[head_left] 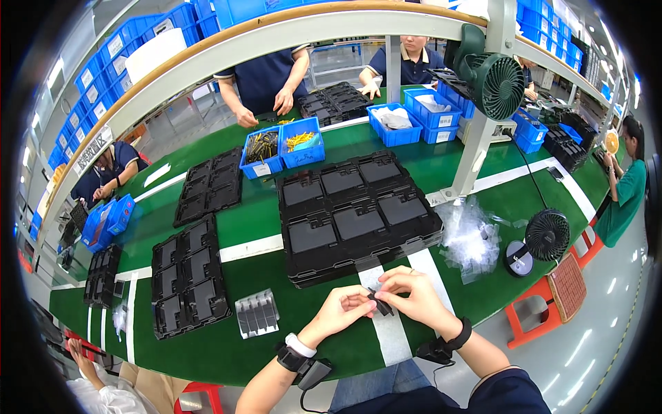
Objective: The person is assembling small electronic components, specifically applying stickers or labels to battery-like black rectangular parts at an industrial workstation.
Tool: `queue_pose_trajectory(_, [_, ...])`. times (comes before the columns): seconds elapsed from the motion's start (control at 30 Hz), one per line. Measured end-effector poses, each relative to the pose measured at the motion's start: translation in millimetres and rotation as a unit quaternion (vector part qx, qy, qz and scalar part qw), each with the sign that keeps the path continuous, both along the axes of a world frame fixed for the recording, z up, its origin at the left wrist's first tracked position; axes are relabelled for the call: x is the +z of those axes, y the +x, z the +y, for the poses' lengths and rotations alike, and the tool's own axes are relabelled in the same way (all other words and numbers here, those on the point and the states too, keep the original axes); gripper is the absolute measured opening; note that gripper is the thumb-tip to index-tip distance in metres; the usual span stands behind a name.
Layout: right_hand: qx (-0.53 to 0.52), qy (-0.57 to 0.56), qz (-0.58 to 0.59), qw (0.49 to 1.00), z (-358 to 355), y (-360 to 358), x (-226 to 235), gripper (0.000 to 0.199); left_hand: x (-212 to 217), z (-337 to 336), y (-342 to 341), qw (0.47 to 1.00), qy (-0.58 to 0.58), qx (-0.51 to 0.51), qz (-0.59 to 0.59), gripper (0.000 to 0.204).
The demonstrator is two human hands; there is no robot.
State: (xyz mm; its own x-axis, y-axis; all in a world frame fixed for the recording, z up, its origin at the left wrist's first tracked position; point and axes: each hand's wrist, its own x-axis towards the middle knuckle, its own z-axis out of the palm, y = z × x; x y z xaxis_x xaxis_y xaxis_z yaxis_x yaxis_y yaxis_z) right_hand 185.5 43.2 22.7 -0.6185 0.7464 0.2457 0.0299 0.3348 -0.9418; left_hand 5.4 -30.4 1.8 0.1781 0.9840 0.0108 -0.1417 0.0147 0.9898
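Note:
Both my hands meet over the white stripe at the front of the green table, closed on a small black part (381, 303) whose exact kind I cannot make out. My left hand (343, 308) pinches it from the left, and my right hand (416, 293) grips its other side. Just beyond them lies a stack of black compartment trays (309, 236), the top one holding flat dark pieces. To the left of my hands, a clear sheet with dark strips (257, 314) rests on the table. A heap of clear plastic film (471, 238) lies right of the stack.
More black trays (189, 276) lie to the left. Blue bins (302, 143) with yellow and dark parts stand behind. A small black fan (547, 234) sits at right; a green fan (498, 86) hangs on the white post (476, 159). Co-workers stand across the table.

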Motion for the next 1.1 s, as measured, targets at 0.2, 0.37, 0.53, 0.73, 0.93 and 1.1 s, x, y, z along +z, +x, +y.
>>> queue_pose_trajectory(0.2, [0.015,0.052,-0.032,0.998,-1.2,-1.4,-4.8,0.012,-3.4,1.7,-1.2,1.000,0.018,0.002,0.001,0.011])
queue_pose_trajectory(0.37, [0.056,-0.058,-0.005,0.997,4.3,8.2,-11.0,0.010,-3.1,0.6,0.9,1.000,0.020,-0.019,0.015,0.009])
queue_pose_trajectory(0.53, [-0.067,0.130,-0.056,0.988,31.7,33.3,11.9,0.005,-5.5,0.9,0.5,0.999,0.020,-0.008,0.037,0.013])
queue_pose_trajectory(0.73, [-0.268,0.304,-0.422,0.811,70.9,85.9,7.8,0.017,3.4,0.1,-1.8,0.941,0.041,0.062,0.329,0.024])
queue_pose_trajectory(0.93, [-0.098,0.351,-0.217,0.906,63.3,32.6,65.4,0.026,5.6,-1.3,-0.7,0.878,0.148,0.172,0.422,0.026])
queue_pose_trajectory(1.1, [0.007,0.374,-0.215,0.902,64.1,-52.0,58.7,0.033,2.1,-1.1,-1.0,0.887,0.172,0.125,0.411,0.021])
